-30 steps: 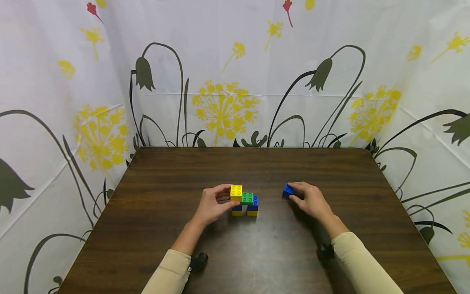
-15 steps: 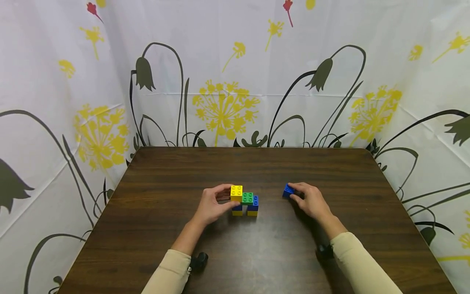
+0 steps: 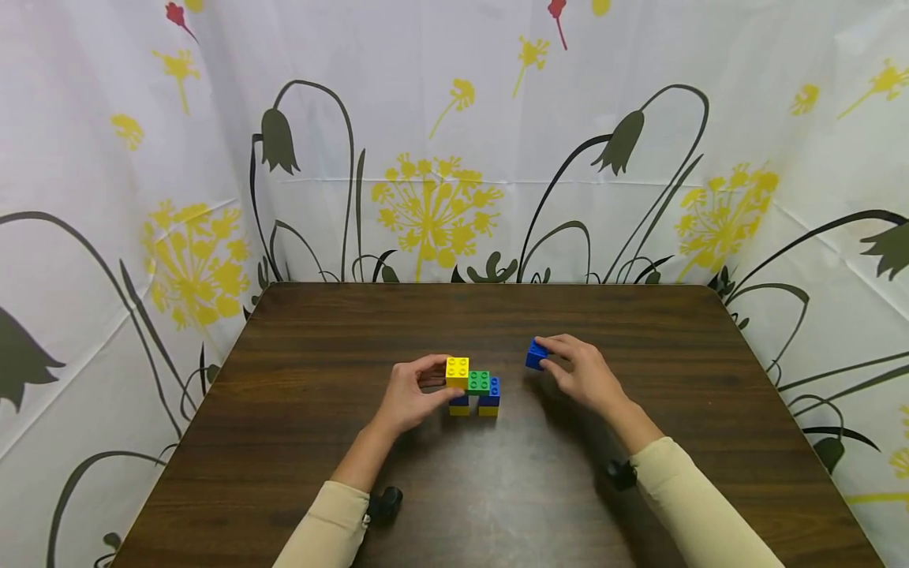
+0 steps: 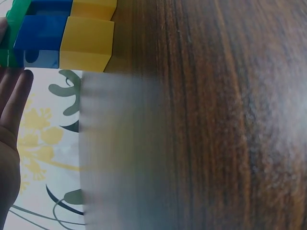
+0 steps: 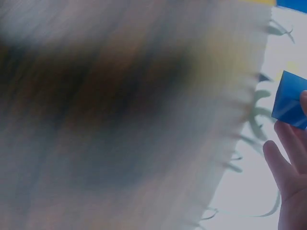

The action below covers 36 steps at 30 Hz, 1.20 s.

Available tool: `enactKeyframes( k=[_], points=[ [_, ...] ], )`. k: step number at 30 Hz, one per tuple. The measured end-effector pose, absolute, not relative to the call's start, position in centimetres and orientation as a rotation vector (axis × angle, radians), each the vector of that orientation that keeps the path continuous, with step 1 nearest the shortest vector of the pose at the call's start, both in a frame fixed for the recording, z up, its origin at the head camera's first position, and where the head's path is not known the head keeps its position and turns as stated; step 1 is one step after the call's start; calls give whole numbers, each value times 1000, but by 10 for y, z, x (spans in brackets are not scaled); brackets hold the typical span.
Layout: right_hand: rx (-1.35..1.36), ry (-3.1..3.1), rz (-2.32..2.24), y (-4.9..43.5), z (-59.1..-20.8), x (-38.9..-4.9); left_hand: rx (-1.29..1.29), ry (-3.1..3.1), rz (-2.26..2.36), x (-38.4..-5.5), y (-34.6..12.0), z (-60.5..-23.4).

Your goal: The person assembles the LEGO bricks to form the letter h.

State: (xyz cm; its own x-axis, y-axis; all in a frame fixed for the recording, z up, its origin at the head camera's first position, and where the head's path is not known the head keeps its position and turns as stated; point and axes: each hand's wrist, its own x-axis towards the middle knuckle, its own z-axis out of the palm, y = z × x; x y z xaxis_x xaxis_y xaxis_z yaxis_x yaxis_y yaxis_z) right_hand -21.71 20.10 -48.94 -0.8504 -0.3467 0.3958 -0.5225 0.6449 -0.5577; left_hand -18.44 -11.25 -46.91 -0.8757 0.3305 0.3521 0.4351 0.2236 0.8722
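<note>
A small structure of toy building bricks stands mid-table. A yellow brick (image 3: 458,371) tops its left side, and beside it lies a green brick (image 3: 479,383). Two legs carry them, each with blue over yellow; a blue brick (image 3: 495,386) shows at the right. My left hand (image 3: 412,397) grips the structure at the top yellow brick between thumb and fingers. In the left wrist view, blue (image 4: 41,33) and yellow bricks (image 4: 87,43) show sideways. My right hand (image 3: 585,375) pinches a loose blue brick (image 3: 536,354), held above the table right of the structure.
The brown wood-grain table (image 3: 341,315) reaches back to a white curtain (image 3: 454,118) printed with flowers, which also hangs at both sides. Each wrist wears a small black camera, such as the left wrist camera (image 3: 386,505).
My right hand has lifted the blue brick and moved it leftward, closer to the structure. The left hand and the structure stay in place.
</note>
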Motion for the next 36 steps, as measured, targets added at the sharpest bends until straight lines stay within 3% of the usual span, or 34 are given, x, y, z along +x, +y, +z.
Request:
enactKeyframes(
  k=[16,36],
  points=[
    [1001,-2405,1084,140,-440,-209,-745,-2385,-1765,-185,-113,-468],
    [1143,-2353,1071,110,-424,-202,-807,-2342,-1789,-187,-114,-470]
  ],
)
